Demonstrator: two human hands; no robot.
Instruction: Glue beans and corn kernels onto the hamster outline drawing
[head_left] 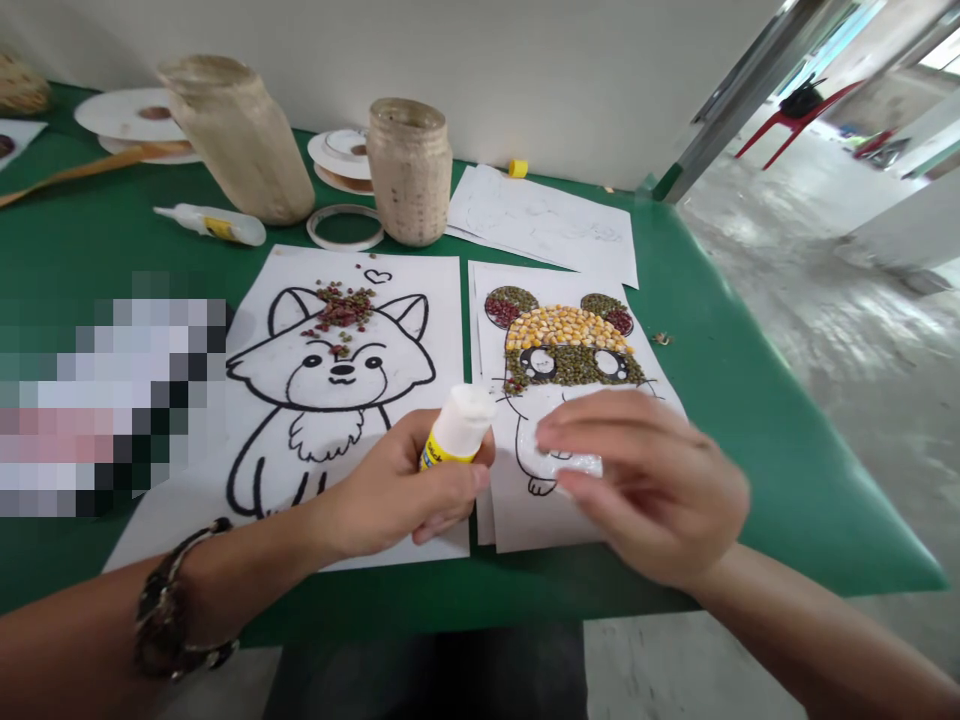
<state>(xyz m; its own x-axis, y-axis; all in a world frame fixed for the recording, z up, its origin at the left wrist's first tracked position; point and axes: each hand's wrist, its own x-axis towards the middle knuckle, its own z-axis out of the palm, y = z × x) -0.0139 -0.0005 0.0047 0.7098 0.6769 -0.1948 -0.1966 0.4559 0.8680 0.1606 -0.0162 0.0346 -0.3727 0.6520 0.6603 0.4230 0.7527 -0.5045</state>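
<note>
My left hand (397, 490) is wrapped round a white glue bottle (456, 428) with a yellow label, held just above the gap between two drawings. My right hand (645, 480) lies over the lower part of the bear drawing (564, 345), fingers stretched out, fingertips resting on a glossy patch of wet glue (559, 462) on the bear's body. The bear's head is filled with yellow corn, green beans and red beans. To the left lies a fox drawing (337, 380) with a small heap of red and green beans (343, 305) on its forehead.
On the green table (750, 400) stand two twine-wrapped jars (409, 170) (236, 135), a tape ring (345, 226), another glue bottle (214, 222), ribbon spools (341, 155) and blank sheets (540, 215). The table edge drops to a concrete floor on the right. A blurred patch sits at the left.
</note>
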